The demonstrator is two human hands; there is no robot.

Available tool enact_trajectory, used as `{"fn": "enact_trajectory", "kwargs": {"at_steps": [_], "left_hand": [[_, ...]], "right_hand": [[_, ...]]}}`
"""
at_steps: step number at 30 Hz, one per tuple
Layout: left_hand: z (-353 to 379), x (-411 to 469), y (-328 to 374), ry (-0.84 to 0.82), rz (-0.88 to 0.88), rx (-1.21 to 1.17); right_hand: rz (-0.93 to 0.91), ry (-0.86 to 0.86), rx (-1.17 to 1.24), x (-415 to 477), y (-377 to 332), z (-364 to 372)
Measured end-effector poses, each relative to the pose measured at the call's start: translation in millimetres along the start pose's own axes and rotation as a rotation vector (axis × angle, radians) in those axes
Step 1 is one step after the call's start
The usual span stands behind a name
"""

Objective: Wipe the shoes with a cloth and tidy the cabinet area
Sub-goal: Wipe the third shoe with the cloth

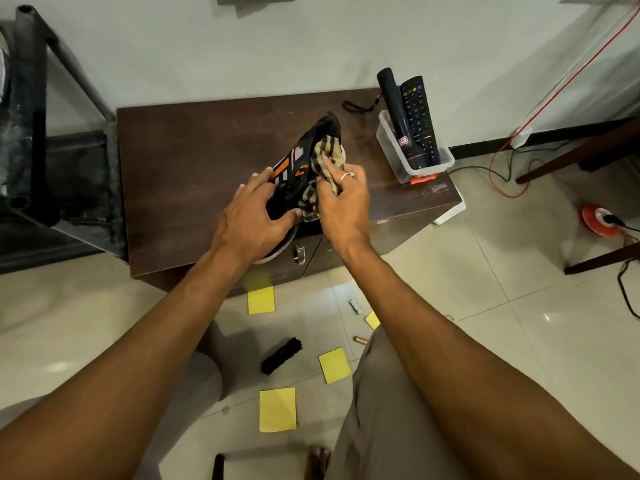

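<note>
A black shoe (304, 157) with orange and white stripes lies over the top of the low dark wooden cabinet (194, 168), toe pointing away. My left hand (254, 216) grips its heel end, thumb and fingers around the opening. My right hand (341, 199), with a ring on one finger, holds a tan checked cloth (327, 157) bunched against the shoe's side and top. The shoe's pale sole shows under my left wrist.
A clear plastic bin (412, 157) on the cabinet's right end holds a TV remote (419, 116) and a black torch (398, 116). Several yellow sticky notes (277, 408), a black shoe brush (281, 355) and two batteries (356, 306) lie on the tiled floor. A metal rack (52, 150) stands left; cables run right.
</note>
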State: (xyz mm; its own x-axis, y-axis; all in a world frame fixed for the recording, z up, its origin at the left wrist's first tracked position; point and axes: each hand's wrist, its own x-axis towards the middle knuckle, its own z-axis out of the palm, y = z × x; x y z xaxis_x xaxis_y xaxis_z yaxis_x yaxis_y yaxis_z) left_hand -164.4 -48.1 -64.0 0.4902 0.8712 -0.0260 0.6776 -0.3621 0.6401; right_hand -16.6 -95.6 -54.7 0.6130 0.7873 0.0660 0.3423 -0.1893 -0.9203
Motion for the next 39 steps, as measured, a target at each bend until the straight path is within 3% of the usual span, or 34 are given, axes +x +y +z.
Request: {"fn": "enact_trajectory", "kwargs": {"at_steps": [14, 20, 23, 30, 36, 39], "left_hand": [[0, 1, 0, 0.045, -0.103, -0.170], [-1, 1, 0, 0.052, -0.143, -0.224], [2, 3, 1, 0.094, -0.179, -0.269], [7, 0, 2, 0.169, -0.177, -0.297], [7, -1, 0, 0.173, -0.162, -0.341], [6, 0, -2, 0.183, -0.149, -0.346]], "right_hand": [[-0.036, -0.233, -0.183, -45, 9, 2], [-0.055, 0.082, -0.133, -4, -2, 6], [-0.064, 0.020, -0.199, 16, -9, 7], [0.041, -0.253, -0.167, -56, 11, 9], [-0.001, -0.495, -0.317, -68, 6, -11], [0.031, -0.327, -0.217, -58, 2, -21]]}}
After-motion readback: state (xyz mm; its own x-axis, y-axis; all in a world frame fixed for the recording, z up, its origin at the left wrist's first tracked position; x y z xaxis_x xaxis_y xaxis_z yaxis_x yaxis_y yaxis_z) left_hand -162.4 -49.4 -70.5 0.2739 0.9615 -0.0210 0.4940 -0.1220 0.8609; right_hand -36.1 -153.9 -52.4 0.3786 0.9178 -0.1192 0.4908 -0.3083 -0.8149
